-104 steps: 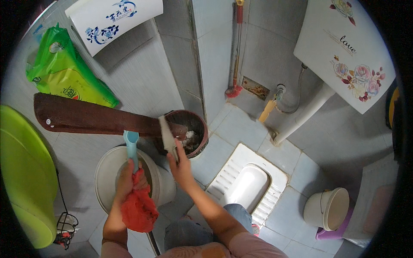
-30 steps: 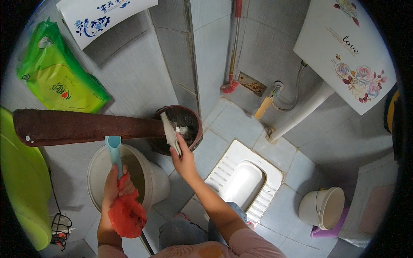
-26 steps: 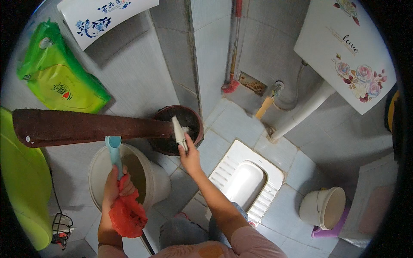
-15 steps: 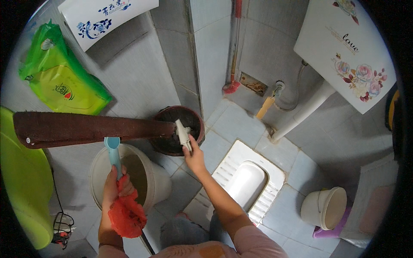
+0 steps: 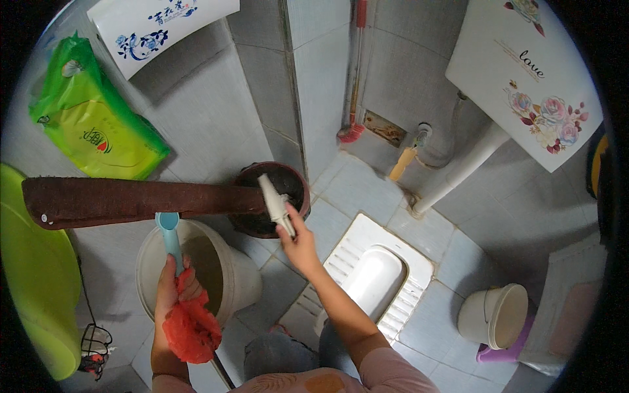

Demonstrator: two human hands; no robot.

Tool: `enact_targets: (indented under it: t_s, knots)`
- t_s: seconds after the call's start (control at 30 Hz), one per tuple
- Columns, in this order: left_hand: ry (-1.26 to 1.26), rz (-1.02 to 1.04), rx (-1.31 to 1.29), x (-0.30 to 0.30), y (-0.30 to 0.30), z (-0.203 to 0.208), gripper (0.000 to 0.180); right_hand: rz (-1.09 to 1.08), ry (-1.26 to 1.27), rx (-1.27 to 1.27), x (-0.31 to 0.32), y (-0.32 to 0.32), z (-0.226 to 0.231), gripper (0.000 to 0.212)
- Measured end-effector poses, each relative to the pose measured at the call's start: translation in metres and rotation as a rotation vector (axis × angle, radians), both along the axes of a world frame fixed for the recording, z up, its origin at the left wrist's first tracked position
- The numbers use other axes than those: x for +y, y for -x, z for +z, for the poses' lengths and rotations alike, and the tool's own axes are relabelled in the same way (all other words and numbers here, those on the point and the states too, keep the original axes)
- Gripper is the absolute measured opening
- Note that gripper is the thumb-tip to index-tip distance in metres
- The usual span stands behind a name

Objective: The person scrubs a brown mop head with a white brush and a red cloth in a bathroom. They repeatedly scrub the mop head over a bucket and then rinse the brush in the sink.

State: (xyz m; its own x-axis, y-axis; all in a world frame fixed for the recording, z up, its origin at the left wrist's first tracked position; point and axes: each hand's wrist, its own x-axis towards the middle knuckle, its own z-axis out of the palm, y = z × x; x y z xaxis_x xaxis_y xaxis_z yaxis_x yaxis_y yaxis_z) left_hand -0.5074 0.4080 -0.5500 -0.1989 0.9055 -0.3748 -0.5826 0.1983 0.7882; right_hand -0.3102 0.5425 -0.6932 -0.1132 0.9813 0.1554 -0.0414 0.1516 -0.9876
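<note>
My right hand [image 5: 300, 247] grips a cream-coloured tapered piece [image 5: 274, 201], perhaps plastic, held over a dark round bin [image 5: 300, 175]. Its exact kind I cannot make out. In my left hand [image 5: 171, 285] is a light-blue handle [image 5: 169, 230] with an opening at its top end. A crumpled red plastic bag [image 5: 191, 331] hangs from the same hand. That hand is over the near side of a large white bucket [image 5: 242, 288]. A long brown fabric-covered strip [image 5: 137, 200] stretches across from the left to the bin, partly hiding it.
A white squat toilet [image 5: 380, 268] lies in the tiled floor, right of my legs. Also here are a small white bucket [image 5: 481, 321], a cistern [image 5: 531, 85], a white pipe [image 5: 465, 167], a red-headed brush [image 5: 352, 133], a green tissue pack [image 5: 105, 134] and a lime-green basin [image 5: 36, 288].
The cream piece has tilted, its far end shifting up and left. My left hand and the brown strip appear nearly where they were.
</note>
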Motion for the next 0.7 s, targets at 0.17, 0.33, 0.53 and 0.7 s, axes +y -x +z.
enact_targets:
  t_s: [0.17,0.33,0.53,0.7]
  knots:
    - [-0.01,-0.014,-0.024,0.005,-0.005,0.003,0.035,-0.099,-0.018,-0.078,0.016,0.003,-0.057,0.051]
    - [0.058,0.091,-0.042,-0.002,-0.007,0.01,0.035,-0.031,0.244,0.294,0.019,0.002,-0.055,0.049]
    - [-0.04,-0.023,-0.068,-0.003,-0.001,0.007,0.034,-0.001,0.45,0.518,0.029,0.005,-0.031,0.04]
    - [-0.016,0.108,-0.053,0.004,-0.005,0.008,0.034,-0.162,0.095,-0.271,0.05,0.013,-0.049,0.038]
